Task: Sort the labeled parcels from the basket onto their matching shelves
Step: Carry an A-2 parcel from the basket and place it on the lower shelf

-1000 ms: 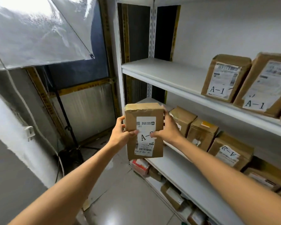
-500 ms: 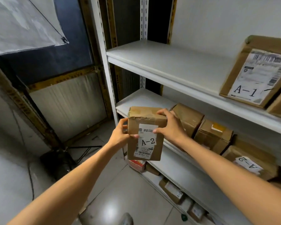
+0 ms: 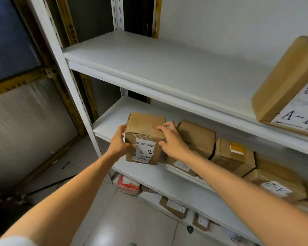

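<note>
Up close at 12 o'clock, left hand [image 3: 119, 142] and right hand [image 3: 172, 141] grip the A-2 parcel [image 3: 144, 137] from either side, right at the middle shelf's [image 3: 110, 119] front lip. If they let go now, I reckon it tips off. Shoved toward 2 o'clock, it jams the neighbour box [image 3: 196, 135].

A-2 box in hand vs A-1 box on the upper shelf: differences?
Label: the A-2 box reads A-2; the A-1 box reads A-1.
Level: the A-2 box is at the front edge of the middle shelf; the A-1 box sits on the upper shelf.
Handling: the left hand and right hand grip the A-2 box; nothing touches the A-1 box.
Both are brown cardboard with white shipping labels.
</note>
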